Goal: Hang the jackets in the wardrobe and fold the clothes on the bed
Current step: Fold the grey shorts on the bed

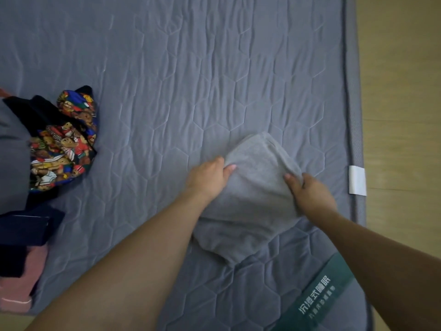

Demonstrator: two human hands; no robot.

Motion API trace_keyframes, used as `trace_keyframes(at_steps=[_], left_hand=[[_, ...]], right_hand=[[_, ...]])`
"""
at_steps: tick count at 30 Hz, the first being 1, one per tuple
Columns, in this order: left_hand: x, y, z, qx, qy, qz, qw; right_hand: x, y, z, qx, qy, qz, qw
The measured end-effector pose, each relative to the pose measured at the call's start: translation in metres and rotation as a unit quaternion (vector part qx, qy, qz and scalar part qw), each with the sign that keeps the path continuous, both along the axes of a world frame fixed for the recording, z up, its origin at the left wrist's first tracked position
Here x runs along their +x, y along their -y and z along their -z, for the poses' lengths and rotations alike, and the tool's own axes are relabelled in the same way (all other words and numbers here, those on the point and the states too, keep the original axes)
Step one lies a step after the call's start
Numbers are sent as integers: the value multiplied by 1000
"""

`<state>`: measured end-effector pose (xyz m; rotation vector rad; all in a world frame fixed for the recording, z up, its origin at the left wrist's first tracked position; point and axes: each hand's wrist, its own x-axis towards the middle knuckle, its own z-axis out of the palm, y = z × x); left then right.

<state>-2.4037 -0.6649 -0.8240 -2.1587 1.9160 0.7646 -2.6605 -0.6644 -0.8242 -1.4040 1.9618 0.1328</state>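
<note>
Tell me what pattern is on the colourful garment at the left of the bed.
Teddy bears on dark blue, in the head view.

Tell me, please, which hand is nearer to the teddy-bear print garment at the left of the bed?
Left. The left hand grips the grey cloth's left edge, on the side towards the teddy-bear print garment; the right hand holds the far edge.

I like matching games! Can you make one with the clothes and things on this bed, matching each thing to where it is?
Things:
1. grey garment
2. teddy-bear cloth
3. pink cloth
4. white tag

Places:
A. bottom-left corner
B. on the bed's right edge
C. between both hands
D. left side, beside dark clothes

Pairs: 1-C, 2-D, 3-A, 4-B
</note>
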Motion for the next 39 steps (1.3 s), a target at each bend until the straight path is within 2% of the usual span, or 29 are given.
trace_keyframes(at_steps=[3, 5, 6, 7, 8, 9, 11, 12, 13, 14, 16, 19, 21, 23, 26, 28, 30, 32, 34, 36, 39], left_hand=[[23, 1, 6, 18, 19, -1, 1000], [23, 4, 8, 34, 36, -26, 998], [19, 6, 7, 36, 33, -46, 998], [13, 10, 4, 35, 15, -69, 997], [6, 13, 1, 31, -11, -86, 996], [-1, 18, -4, 20, -34, -85, 996], [-19, 31, -16, -63, -62, 24, 996], [-31, 41, -22, -113, -77, 108, 985], [-47, 52, -27, -139, -97, 187, 968], [-65, 63, -32, -130, -116, 248, 953], [-98, 81, -34, -46, -114, 343, 931], [-130, 93, -25, 43, -42, 462, 885], [-141, 92, -19, 65, -26, 489, 870], [-147, 88, -15, 83, -80, 440, 891], [-146, 91, -15, 61, -212, 243, 945], [-146, 93, -13, 39, -213, 180, 960], [-154, 91, -11, 101, -179, 198, 958], [-168, 89, -9, 167, -151, 250, 942], [-183, 92, -8, 190, -119, 324, 919], [-194, 92, -9, 163, -112, 347, 917], [-192, 89, -7, 88, -154, 249, 952]], right_hand=[[-8, 27, -14, -160, -98, -114, 976], [-9, 39, -18, -213, -91, -144, 962], [-8, 42, -18, -203, -46, -89, 974], [-8, 41, -16, -176, 14, 14, 984], [-8, 36, -13, -143, 69, 139, 977], [-7, 26, -9, -104, 120, 261, 952], [-4, -3, -1, -19, 232, 446, 864], [-4, -19, 4, 20, 292, 493, 820], [-4, -34, 8, 59, 346, 504, 789], [-3, -48, 10, 98, 391, 487, 775], [-1, -67, 14, 139, 458, 438, 761], [0, -75, 20, 131, 470, 397, 778], [-2, -73, 24, 136, 447, 385, 796], [-3, -71, 25, 142, 440, 376, 803], [-2, -71, 25, 146, 410, 345, 832], [-1, -70, 26, 154, 385, 312, 855], [1, -66, 24, 166, 369, 280, 870], [2, -65, 23, 168, 368, 274, 873], [1, -67, 22, 171, 368, 273, 872], [2, -72, 22, 185, 362, 274, 872], [2, -71, 21, 199, 351, 289, 868]])
